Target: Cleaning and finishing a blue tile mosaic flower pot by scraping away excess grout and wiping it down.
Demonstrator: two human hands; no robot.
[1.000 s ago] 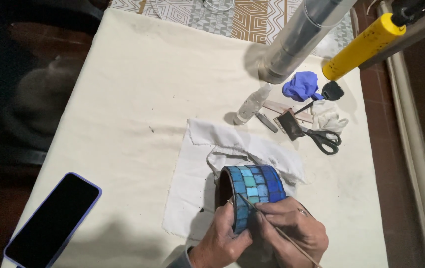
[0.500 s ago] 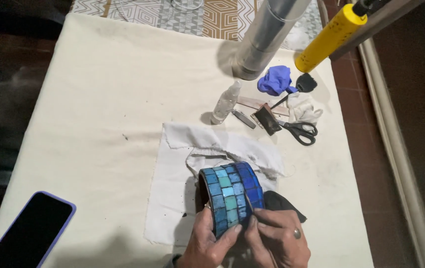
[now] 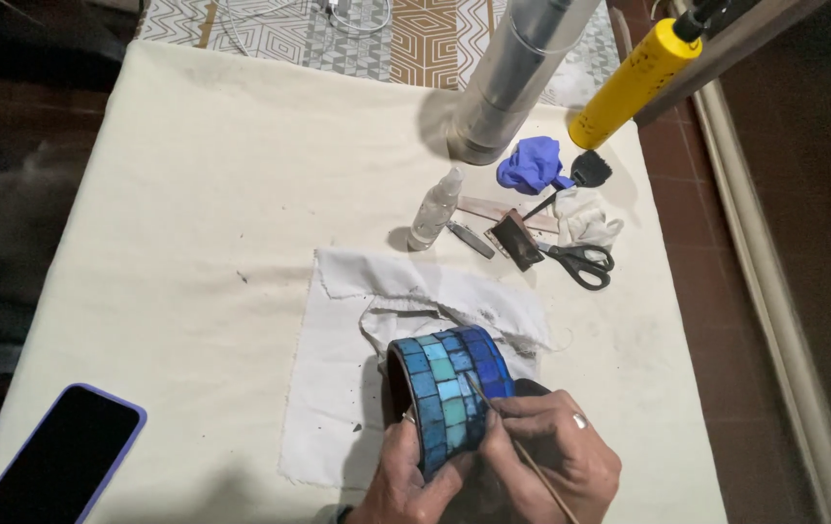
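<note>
Mosaic pot (image 3: 449,393), blue and teal tiles, on its side at the near edge of the table (image 3: 192,252) over a white cloth (image 3: 338,388); looks rigid, probably weighty, tiles chip-prone; my left hand (image 3: 406,480) curls closed round its lower side, the safest hold; my right hand (image 3: 556,456) pinches a thin stick (image 3: 512,437) against a tile seam; open room lies far left; phone (image 3: 51,456) near left; scissors (image 3: 580,262) and spray bottle (image 3: 435,209) far right.

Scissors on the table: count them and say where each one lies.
1. The black-handled scissors lie at the table's right side, beside the crumpled white rag. More could be hidden under the cloths.
</note>
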